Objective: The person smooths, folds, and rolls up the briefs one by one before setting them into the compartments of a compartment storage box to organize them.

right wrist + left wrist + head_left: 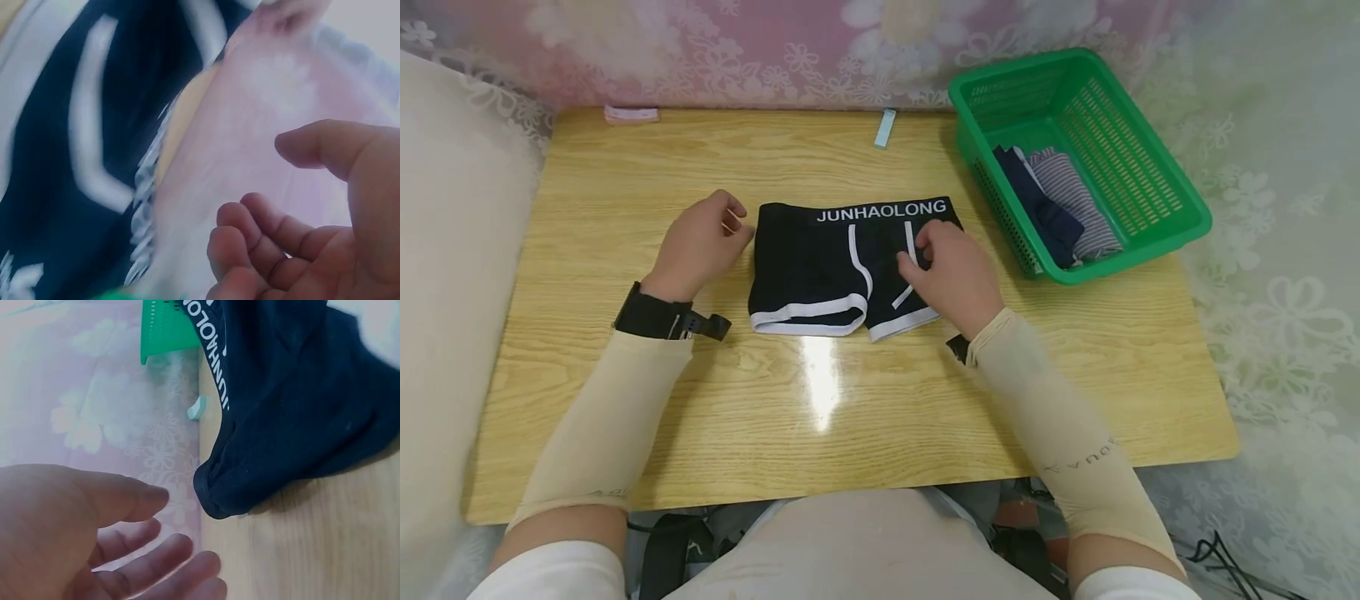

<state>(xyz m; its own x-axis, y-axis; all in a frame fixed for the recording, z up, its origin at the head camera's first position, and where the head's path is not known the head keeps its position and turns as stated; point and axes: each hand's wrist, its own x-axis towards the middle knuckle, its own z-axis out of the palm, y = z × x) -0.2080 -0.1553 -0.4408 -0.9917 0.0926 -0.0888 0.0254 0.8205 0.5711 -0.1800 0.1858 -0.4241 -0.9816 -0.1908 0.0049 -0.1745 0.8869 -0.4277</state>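
Observation:
Black boxer briefs with white trim and JUNHAOLONG lettering along the waistband lie spread out on the wooden table. Just off their left edge is my left hand, fingers loosely bent. The left wrist view shows a gap between that hand and the dark cloth, with nothing held. Over the right part of the briefs hovers my right hand, which hides some of the white piping. Its relaxed fingers hold nothing in the right wrist view, apart from the blurred cloth.
At the back right stands a green plastic basket containing a navy garment and a striped garment. A pink and white item and a pale blue strip lie along the table's back edge, below a floral curtain.

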